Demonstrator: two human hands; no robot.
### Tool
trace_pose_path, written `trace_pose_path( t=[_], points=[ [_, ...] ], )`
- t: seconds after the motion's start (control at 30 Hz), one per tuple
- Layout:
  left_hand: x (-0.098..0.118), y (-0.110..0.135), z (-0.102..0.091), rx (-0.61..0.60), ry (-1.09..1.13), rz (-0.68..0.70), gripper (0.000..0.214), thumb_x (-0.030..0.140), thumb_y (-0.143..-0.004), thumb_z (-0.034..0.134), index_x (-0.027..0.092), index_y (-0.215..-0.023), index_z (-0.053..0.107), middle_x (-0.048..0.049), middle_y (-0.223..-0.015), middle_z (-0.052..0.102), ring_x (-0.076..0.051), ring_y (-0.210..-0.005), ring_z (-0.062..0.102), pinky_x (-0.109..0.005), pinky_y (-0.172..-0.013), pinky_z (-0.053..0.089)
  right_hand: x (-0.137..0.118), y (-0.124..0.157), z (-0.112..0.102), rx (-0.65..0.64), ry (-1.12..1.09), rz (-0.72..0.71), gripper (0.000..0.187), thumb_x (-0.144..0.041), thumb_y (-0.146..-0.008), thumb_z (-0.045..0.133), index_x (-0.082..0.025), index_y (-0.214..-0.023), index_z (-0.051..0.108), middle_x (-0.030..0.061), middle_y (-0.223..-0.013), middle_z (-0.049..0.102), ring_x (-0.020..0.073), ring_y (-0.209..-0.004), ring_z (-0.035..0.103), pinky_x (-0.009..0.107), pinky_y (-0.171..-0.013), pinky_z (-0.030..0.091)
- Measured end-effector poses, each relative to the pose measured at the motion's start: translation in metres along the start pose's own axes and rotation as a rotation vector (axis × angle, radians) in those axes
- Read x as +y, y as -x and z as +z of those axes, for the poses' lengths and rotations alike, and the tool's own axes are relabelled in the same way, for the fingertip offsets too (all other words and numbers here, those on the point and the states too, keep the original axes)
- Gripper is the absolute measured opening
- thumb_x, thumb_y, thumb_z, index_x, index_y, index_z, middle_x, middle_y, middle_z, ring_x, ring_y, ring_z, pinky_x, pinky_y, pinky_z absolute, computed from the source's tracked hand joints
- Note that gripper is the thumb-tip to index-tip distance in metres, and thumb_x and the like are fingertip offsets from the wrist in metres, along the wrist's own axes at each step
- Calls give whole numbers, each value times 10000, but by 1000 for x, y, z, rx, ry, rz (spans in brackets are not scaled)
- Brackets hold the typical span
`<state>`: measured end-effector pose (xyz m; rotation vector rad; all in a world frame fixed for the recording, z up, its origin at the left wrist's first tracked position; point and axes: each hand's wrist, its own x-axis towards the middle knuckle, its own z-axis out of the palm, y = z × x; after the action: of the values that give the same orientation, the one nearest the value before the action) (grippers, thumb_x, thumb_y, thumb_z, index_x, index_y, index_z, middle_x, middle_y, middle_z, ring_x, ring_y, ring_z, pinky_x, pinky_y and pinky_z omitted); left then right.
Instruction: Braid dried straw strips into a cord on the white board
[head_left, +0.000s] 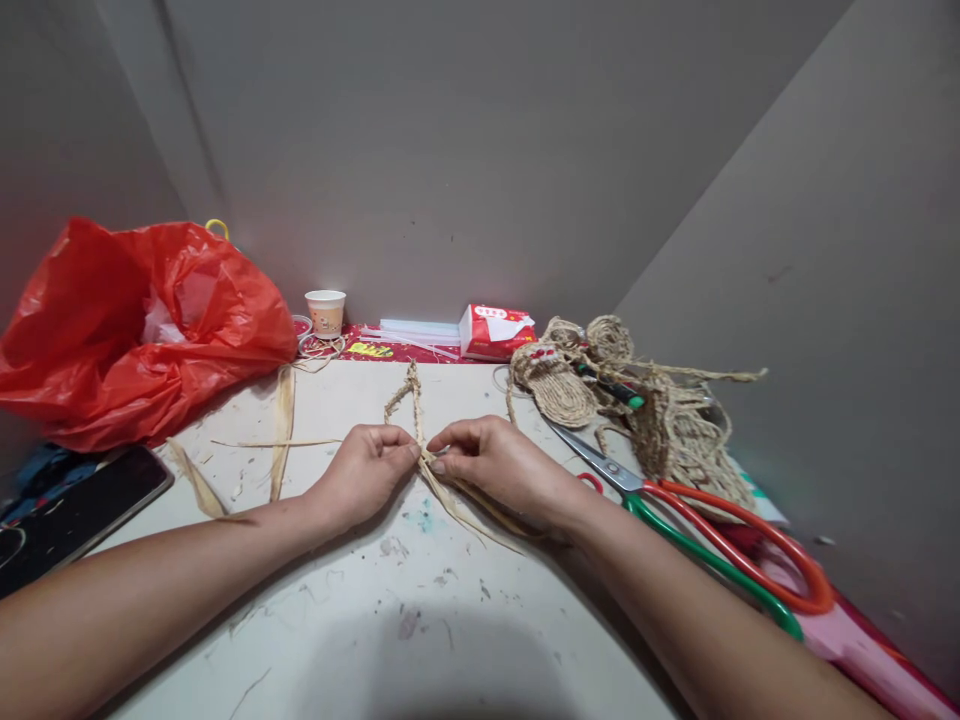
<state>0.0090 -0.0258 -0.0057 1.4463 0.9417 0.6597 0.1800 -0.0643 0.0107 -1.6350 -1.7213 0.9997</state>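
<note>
Both hands meet at the middle of a white table [375, 610]. My left hand [367, 470] and my right hand [491, 462] each pinch a twisted cord of dry straw [412, 395] where the braided part ends. The braid runs away from me toward the back of the table. Loose straw strands [469, 515] trail from the pinch toward me, under my right hand. Fingers of both hands are closed on the straw.
Large scissors [697, 525] with orange and green handles lie right of my right hand. Woven straw sandals [600, 385] sit behind them. A red plastic bag [135, 320], a phone [75, 510], a paper cup [325, 312], a tissue pack [495, 332] and loose straw [282, 430] lie around.
</note>
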Motion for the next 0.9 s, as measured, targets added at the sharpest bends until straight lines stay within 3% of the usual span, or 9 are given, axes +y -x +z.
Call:
trace_pose_path(
  t=[0.2, 0.33, 0.5, 0.63, 0.9],
  points=[
    [-3, -2, 0, -5, 5, 25, 275, 387, -710, 596, 121, -639, 587, 44, -549, 436, -75, -536, 338, -211, -527, 262, -10, 3, 5, 77, 274, -91, 191, -174, -754, 578, -158, -881, 721, 14, -657, 663, 129, -584, 536, 222, -574, 369],
    [-6, -2, -1, -3, -15, 34, 258, 364, -738, 580, 118, -660, 600, 37, -569, 451, -78, -552, 349, -212, -538, 281, -14, 4, 6, 111, 330, -93, 161, -168, -776, 574, -178, -831, 725, 33, -721, 710, 145, -637, 588, 230, -603, 380],
    [-9, -2, -3, -13, -47, 63, 265, 357, -760, 565, 107, -690, 620, 22, -587, 473, -89, -576, 372, -219, -553, 295, -17, 6, 6, 82, 384, -102, 168, -166, -817, 545, -180, -748, 699, 26, -705, 686, 138, -630, 570, 231, -598, 368],
    [-9, -3, -3, -7, -65, 87, 281, 357, -768, 560, 94, -705, 637, 15, -591, 486, -90, -580, 368, -222, -561, 294, -15, 6, 9, 159, 512, -220, 121, -176, -843, 536, -171, -755, 620, 44, -806, 621, 154, -754, 545, 240, -659, 358],
    [-10, -4, -4, -9, -88, 80, 277, 362, -776, 541, 108, -681, 594, 28, -580, 464, -83, -563, 360, -216, -549, 289, -7, 4, 15, 128, 438, -146, 133, -190, -889, 426, -191, -819, 539, 27, -720, 609, 140, -624, 496, 237, -583, 307]
  ],
)
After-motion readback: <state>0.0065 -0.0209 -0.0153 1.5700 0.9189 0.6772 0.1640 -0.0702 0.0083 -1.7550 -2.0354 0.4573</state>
